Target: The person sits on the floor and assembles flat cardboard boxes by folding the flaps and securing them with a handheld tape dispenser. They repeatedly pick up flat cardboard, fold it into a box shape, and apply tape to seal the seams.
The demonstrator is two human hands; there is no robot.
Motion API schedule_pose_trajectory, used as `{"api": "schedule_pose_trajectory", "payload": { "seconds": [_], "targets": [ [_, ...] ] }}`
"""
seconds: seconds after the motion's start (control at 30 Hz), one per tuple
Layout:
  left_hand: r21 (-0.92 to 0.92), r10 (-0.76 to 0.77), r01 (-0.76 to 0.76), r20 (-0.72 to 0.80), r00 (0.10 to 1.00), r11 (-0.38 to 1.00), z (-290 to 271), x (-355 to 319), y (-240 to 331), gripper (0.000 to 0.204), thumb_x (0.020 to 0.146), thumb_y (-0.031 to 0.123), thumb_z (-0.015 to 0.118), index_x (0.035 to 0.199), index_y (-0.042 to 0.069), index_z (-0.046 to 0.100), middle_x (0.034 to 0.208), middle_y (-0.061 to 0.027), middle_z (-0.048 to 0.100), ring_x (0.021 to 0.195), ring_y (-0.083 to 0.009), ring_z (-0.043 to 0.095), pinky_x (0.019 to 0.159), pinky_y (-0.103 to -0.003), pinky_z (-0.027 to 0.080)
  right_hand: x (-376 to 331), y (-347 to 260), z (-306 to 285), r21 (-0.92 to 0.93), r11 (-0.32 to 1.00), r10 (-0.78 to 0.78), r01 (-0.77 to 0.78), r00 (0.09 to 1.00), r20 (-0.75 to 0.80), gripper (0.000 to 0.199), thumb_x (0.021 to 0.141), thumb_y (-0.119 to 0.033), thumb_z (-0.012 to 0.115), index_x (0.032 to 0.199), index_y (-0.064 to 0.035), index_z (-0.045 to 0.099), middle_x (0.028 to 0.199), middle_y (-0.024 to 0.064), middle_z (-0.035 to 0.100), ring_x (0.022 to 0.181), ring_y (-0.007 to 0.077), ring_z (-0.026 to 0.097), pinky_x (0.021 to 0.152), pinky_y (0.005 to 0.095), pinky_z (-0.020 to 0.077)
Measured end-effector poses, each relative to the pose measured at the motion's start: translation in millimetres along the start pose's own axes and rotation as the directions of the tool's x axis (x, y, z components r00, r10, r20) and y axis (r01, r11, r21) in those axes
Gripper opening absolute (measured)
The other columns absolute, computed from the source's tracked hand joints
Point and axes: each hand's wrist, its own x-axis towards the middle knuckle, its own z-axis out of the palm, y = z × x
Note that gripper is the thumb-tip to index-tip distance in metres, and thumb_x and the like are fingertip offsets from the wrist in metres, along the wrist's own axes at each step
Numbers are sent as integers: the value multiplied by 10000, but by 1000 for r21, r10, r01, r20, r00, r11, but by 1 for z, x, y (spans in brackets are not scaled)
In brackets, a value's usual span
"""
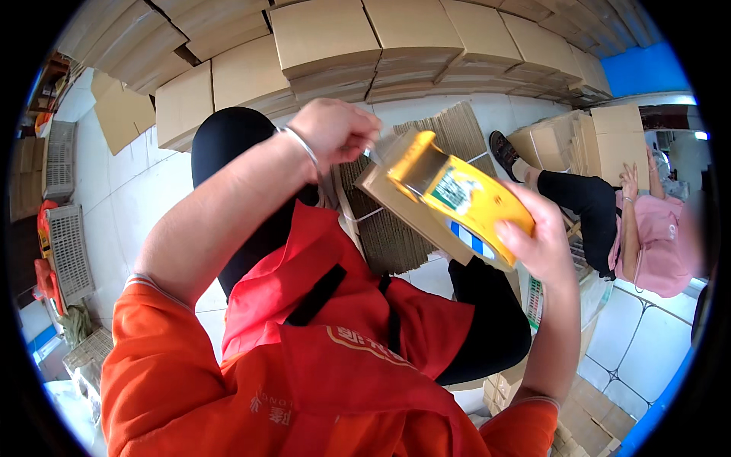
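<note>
In my right hand (541, 236) is a yellow tape dispenser (483, 199), gripped at its rear end and tilted above my lap. A green-and-white label shows on its side. My left hand (333, 131) is closed in a pinch at the dispenser's front end, on what looks like the loose end of clear tape (373, 155). Just below the dispenser lies a brown cardboard piece (415, 215), partly covered by it. Under that is a bundle of corrugated cardboard (449, 137), its edges up, tied with a white strap.
Stacked cardboard boxes (324, 34) line the far side. On the right, a co-worker in pink (661, 236) sits with a hand on a cardboard sheet (618, 145). Grey plastic crates (70, 255) stand on the tiled floor (114, 198) at left.
</note>
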Motion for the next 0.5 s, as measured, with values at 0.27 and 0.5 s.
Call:
{"api": "schedule_pose_trajectory", "payload": {
  "seconds": [0.27,0.5],
  "targets": [
    [-360,-456,432,19,890,827,-11,73,-47,274,920,283,573,778,52,536,639,-31,467,597,-157,465,556,-327,369,48,-33,24,-133,982,142,-133,988,59,405,886,-205,688,1186,54,604,976,96,673,877,116,615,774,271,510],
    [612,-9,-131,220,976,780,-21,129,-138,521,955,257,593,1369,-2,411,1322,-184,531,1209,-257,542,958,-312,478,47,-35,26,-116,984,140,-133,989,55,385,888,-219,687,1153,49,607,963,88,659,875,126,611,793,280,506]
  ]
}}
